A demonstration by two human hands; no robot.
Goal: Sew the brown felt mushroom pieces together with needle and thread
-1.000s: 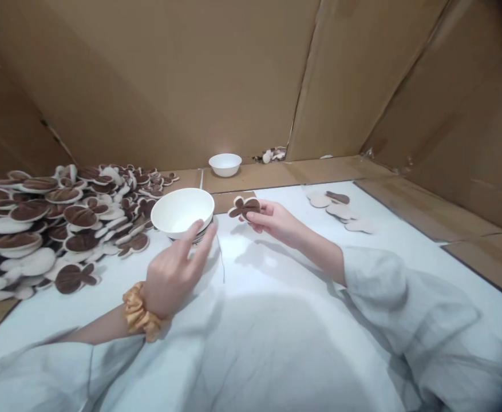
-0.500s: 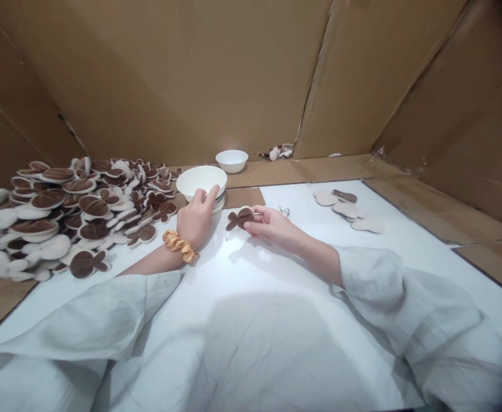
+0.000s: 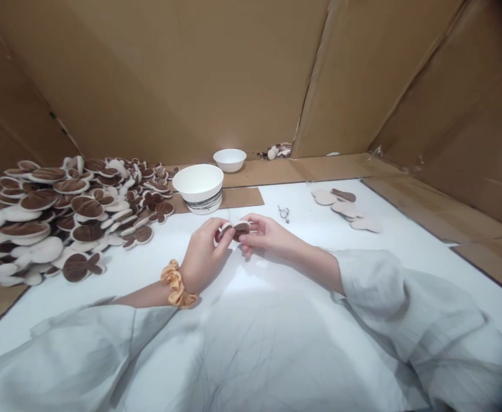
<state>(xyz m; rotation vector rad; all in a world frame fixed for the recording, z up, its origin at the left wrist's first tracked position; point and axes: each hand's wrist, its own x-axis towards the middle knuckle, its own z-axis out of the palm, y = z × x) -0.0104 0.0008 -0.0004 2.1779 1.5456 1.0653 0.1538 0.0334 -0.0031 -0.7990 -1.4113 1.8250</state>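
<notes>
Pinching the piece (image 3: 241, 230) between fingertips, the left hand (image 3: 205, 252) and right hand (image 3: 270, 236) meet above the white board (image 3: 297, 197), just nearer than the bowl (image 3: 198, 184). Open board stretches rightward past the cutouts (image 3: 345, 210) to its dark edge; leftward, the pile (image 3: 79, 212) hems in the room. The piece looks brown with a whitish rim, its outline largely covered by fingers.

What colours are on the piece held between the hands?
Brown and whitish: the held piece shows in the head view, partly hidden by fingers.
</notes>
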